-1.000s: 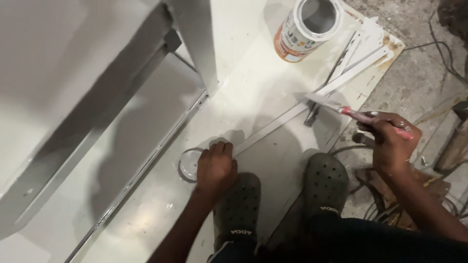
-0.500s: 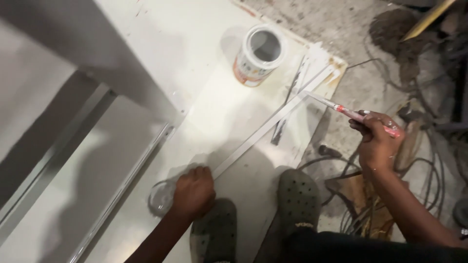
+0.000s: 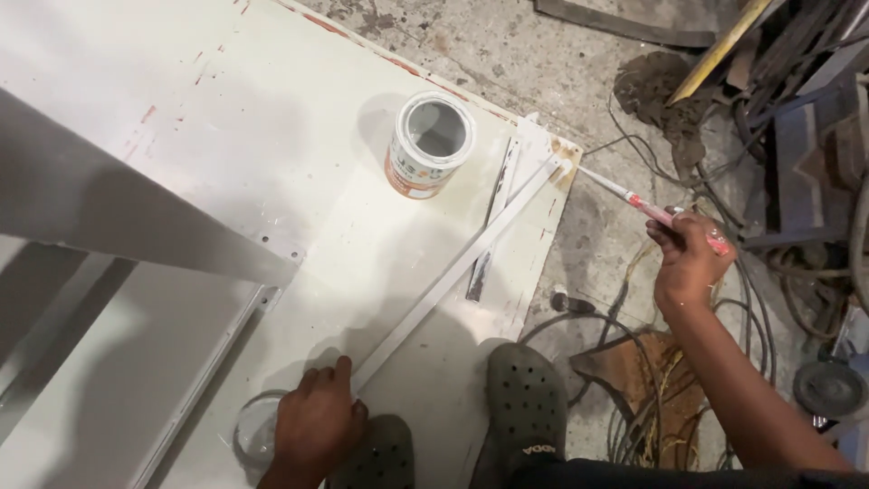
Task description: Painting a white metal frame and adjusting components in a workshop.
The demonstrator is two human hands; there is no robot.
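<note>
At the near edge of the white board (image 3: pixel 272 163) the left hand (image 3: pixel 315 426) lies flat, fingers pressed down on the near end of a long white strip (image 3: pixel 453 272); just left of that hand sits a clear round lid (image 3: pixel 253 430), partly under it; two dark clogs (image 3: pixel 523 407) stand on the board's near right part, one beside the hand, the other just right of the strip's near end; the strip runs long and thin from the left hand up and to the right, its far end touching the board's far right corner; a shorter dark bar (image 3: pixel 489 226) lies beside it, nearer upright; the right hand (image 3: pixel 688 258) is off the board over bare concrete, fist closed around the red handle of a paintbrush (image 3: pixel 634 201), whose bristle end points left and meets the strip's far tip at that corner; the two hands are well apart, one at each end of the strip; an open paint can (image 3: pixel 430 145) stands near the far edge, left of the strip, with bare board all round it; cables and scrap crowd the floor past the right edge
</note>
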